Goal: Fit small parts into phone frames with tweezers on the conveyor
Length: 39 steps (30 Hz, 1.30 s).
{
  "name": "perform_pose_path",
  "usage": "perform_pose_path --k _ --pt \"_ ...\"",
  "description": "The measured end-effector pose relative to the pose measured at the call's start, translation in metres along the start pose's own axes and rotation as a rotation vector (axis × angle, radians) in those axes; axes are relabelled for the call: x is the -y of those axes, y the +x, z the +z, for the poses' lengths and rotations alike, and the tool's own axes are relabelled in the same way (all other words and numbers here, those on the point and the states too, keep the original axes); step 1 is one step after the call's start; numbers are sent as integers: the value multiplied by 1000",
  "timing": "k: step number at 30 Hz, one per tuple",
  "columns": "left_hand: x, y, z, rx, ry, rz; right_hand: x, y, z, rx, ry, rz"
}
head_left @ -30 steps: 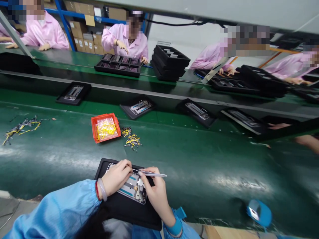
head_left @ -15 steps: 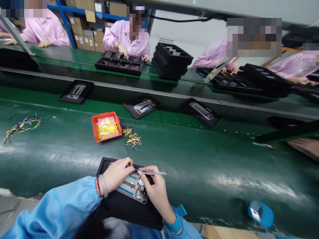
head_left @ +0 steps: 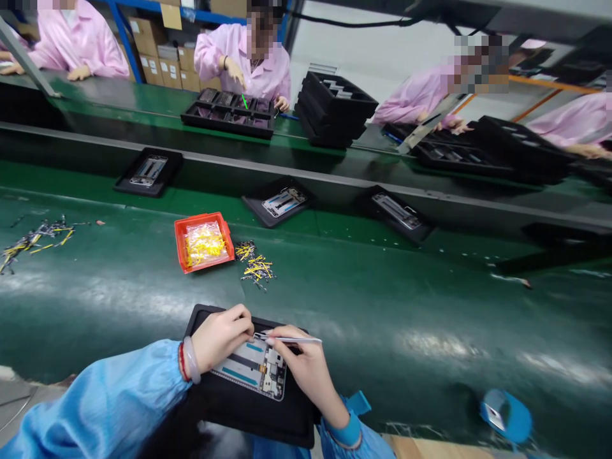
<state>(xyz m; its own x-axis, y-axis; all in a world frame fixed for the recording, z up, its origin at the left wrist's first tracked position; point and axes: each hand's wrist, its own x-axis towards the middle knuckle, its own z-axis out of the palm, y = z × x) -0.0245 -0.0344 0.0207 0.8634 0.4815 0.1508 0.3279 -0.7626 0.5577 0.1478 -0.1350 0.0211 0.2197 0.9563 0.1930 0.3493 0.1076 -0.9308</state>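
Note:
My right hand (head_left: 303, 360) grips a pair of metal tweezers (head_left: 306, 340), their tips at the far edge of an opened phone housing (head_left: 246, 363). The housing has blue strips and a circuit board at its right end. Under it lies a black foam tray (head_left: 258, 424). My left hand (head_left: 227, 335) rests over the housing's far left part, fingers curled and pinched close to the tweezer tips. Whatever sits between those fingertips is too small to make out.
Beyond the tray stand a red bin (head_left: 203, 242) of bagged yellow parts and a pile of small yellow-black strips (head_left: 258, 269). Further back, several trays with phone housings (head_left: 284, 201) lie on the green belt. A blue strap (head_left: 507, 414) sits right. Co-workers in pink work opposite.
The tweezers and my right hand have shifted slightly down, and the tweezers lie flatter. My left fingers stay pinched by the housing's edge. Across the belt, a co-worker's hand has lifted from a tray.

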Motion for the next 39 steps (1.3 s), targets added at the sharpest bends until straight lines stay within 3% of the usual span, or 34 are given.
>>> perform_pose_path --k 5,11,14,21,30,39 --pt "4 -4 -5 9 -57 35 2 2 0 24 20 43" --pt "5 -14 -12 -71 223 391 2 1 0 16 30 99" --pt "4 -18 -14 -63 353 481 3 1 0 13 24 104" --pt "3 -18 -11 2 432 479 5 1 1 -3 14 86" --pt "1 -20 -9 26 519 569 4 0 0 2 -19 62" --pt "-3 -18 -7 27 521 549 7 1 1 -38 -2 30"
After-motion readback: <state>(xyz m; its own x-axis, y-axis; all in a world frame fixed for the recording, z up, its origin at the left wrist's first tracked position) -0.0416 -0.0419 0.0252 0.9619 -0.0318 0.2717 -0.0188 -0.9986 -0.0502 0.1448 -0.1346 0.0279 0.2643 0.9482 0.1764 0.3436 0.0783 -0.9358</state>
